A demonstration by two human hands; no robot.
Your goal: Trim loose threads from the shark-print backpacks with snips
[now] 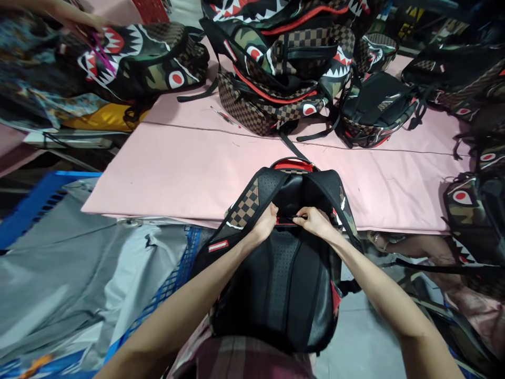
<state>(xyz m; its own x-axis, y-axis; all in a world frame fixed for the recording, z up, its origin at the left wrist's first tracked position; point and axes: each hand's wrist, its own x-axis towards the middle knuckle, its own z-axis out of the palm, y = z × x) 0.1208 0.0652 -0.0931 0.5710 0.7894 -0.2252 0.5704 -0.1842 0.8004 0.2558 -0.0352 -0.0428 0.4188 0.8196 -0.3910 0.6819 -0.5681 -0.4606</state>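
A black backpack (pixel 282 279) with checkered and camouflage straps rests back panel up, between my body and the table's front edge. Between its shoulder straps a small zipped opening with red edging shows on the back panel. My left hand (pixel 267 222) is closed on the left end of this opening. At its right side my right hand (pixel 314 221) pinches a small dark piece, seemingly the zipper pull. Both hands lie close together, beneath the arch of the straps.
Patterned backpacks are piled on the pink table (pixel 177 168) at the back and right. Another person's hand (pixel 84 23) holds purple scissors (pixel 103 55) at upper left. A blue crate (pixel 185 268) with grey material stands lower left.
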